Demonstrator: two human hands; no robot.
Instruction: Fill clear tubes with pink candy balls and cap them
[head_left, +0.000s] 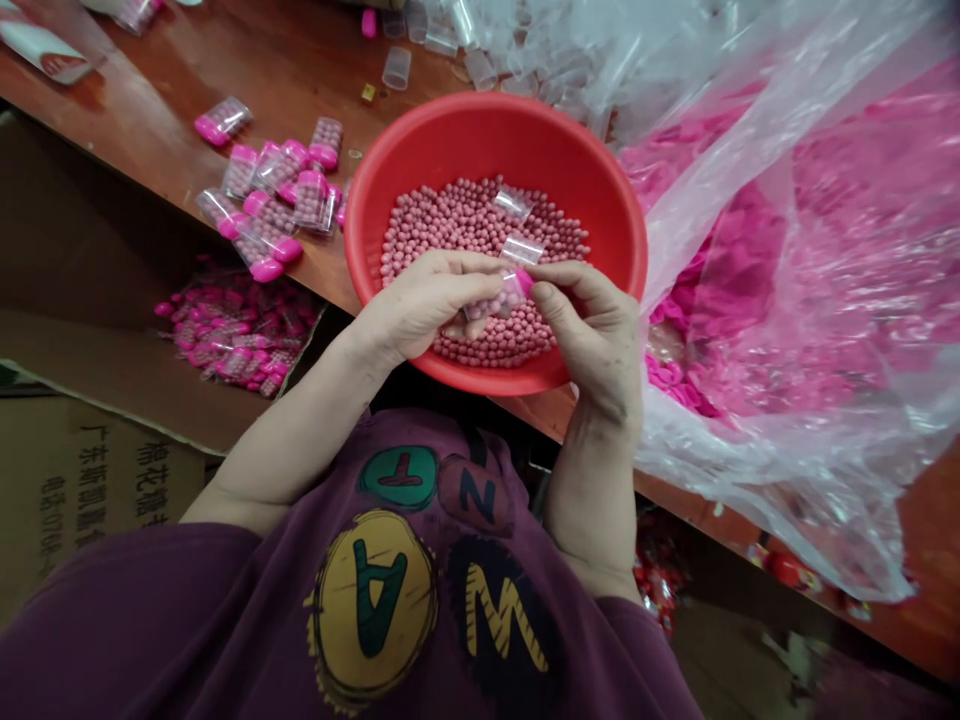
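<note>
Over the red bowl (487, 135), my left hand (424, 305) is closed around a small clear plastic container (491, 302) filled with pink balls. A bright pink cap (520, 281) sits at the container's right end. My right hand (592, 335) pinches this cap between thumb and fingers. Whether the cap is fully seated I cannot tell. Below my hands, many loose pink balls (442, 222) cover the bowl's bottom. Two clear containers, one farther back (513, 202) and one nearer (523, 249), lie on the balls.
Several filled, pink-capped containers (270, 195) lie on the wooden table (300, 85), left of the bowl. More fill an open cardboard box (97, 370) below. Behind the bowl are clear empty containers (480, 70). A large plastic bag (787, 450) of pink pieces stands right.
</note>
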